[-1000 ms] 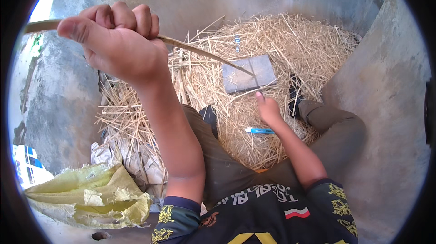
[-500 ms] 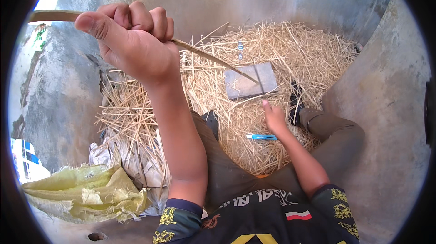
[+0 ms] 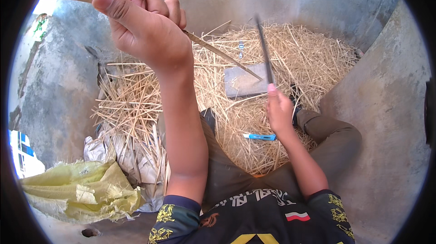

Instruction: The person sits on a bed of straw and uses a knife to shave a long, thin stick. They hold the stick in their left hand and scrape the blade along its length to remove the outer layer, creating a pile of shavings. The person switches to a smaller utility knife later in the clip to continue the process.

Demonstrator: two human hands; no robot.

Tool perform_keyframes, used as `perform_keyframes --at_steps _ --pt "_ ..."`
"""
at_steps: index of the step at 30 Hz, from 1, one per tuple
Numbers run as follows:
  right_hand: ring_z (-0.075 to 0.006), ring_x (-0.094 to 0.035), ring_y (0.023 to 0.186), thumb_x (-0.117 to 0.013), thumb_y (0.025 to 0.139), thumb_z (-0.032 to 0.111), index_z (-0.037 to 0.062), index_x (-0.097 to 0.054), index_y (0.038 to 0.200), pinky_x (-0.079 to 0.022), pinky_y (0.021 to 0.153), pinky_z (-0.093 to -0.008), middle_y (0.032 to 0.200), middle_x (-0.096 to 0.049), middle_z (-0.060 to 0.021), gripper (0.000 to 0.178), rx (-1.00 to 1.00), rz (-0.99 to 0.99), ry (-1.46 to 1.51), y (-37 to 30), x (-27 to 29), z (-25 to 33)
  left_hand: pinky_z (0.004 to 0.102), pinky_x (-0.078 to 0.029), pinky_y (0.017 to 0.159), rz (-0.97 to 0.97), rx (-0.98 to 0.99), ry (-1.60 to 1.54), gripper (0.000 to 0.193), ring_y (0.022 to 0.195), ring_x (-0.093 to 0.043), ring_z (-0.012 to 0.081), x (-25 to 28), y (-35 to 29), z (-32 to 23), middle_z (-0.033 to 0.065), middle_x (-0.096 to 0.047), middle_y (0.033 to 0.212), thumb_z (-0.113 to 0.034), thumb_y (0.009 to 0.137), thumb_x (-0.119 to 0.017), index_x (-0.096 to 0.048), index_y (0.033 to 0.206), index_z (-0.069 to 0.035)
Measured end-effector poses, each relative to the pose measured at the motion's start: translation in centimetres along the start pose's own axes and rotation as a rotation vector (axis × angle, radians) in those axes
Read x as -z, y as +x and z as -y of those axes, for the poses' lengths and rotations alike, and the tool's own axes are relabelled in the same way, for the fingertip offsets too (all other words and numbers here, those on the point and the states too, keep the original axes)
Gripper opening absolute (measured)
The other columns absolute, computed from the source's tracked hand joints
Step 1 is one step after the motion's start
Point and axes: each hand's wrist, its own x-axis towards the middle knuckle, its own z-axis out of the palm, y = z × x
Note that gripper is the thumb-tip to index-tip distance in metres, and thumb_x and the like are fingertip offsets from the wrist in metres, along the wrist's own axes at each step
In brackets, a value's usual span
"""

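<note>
My left hand (image 3: 152,37) is raised at the upper left, its fingers wrapped round a long, thin bamboo strip (image 3: 220,54). One end of the strip curves off past my thumb to the left; the other slopes down onto a grey stone block (image 3: 234,88). In my right hand (image 3: 279,111) is a knife (image 3: 264,51) with a long dark blade, gripped by a handle my fingers cover. The blade points up and away, beside the block's right side and apart from the strip. A blue utility knife (image 3: 262,137) lies on the shavings just left of my right wrist.
A heap of pale shavings (image 3: 313,53) spreads around the block, with a small blue-grey object (image 3: 240,49) on it. Several split sticks (image 3: 131,94) lie at the left, above a torn yellow sack (image 3: 77,189). Concrete walls (image 3: 381,89) stand close around; my bent leg (image 3: 336,137) is at right.
My right hand has lifted the knife up and away from the strip's lower end. My left hand has shifted slightly up and right with the strip, whose end still rests over the block.
</note>
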Motion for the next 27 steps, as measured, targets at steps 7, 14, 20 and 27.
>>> perform_keyframes --at_steps 7,14,20,27 --pt "-0.0245 -0.060 0.050 -0.046 0.101 0.043 -0.0047 -0.058 0.080 -0.045 0.048 -0.0357 0.066 -0.060 -0.0134 0.054 -0.308 0.141 -0.462 2.6 1.0 -11.4 0.0274 -0.012 0.037 0.038 -0.023 0.014 0.057 0.040 -0.016 0.0075 -1.0 -0.9 -0.5 -0.0041 -0.021 0.053 -0.066 0.098 -0.034 -0.030 0.073 -0.015" --pt "-0.0194 -0.055 0.044 -0.046 0.101 0.047 -0.0007 -0.055 0.074 -0.045 0.041 -0.0330 0.062 -0.057 -0.0113 0.055 -0.331 0.019 -0.295 3.7 3.5 -10.2 0.0269 -0.012 0.038 0.008 -0.013 -0.036 0.057 0.041 -0.015 0.0073 -0.1 -0.5 -1.8 -0.0043 -0.021 0.054 -0.066 0.096 -0.040 -0.031 0.074 -0.014" --pt "-0.0091 -0.038 0.036 -0.041 0.101 0.055 0.0109 -0.041 0.070 -0.031 0.033 -0.0244 0.052 -0.040 0.0008 0.054 0.160 -0.005 0.418 -1.1 0.3 -0.4 0.0275 -0.012 0.038 0.025 -0.005 -0.032 0.058 0.042 -0.016 0.0072 -0.7 -1.3 -2.7 -0.0043 -0.021 0.054 -0.065 0.097 -0.039 -0.031 0.071 -0.014" --pt "-0.0084 -0.042 0.044 -0.046 0.100 0.055 0.0109 -0.044 0.064 -0.034 0.043 -0.0271 0.054 -0.042 0.0035 0.057 -0.192 0.136 0.008 -0.6 1.2 -3.6 0.0263 -0.013 0.037 0.034 0.005 -0.056 0.057 0.040 -0.016 0.0064 -1.6 -2.3 -3.3 -0.0043 -0.023 0.053 -0.063 0.098 -0.039 -0.032 0.070 -0.013"
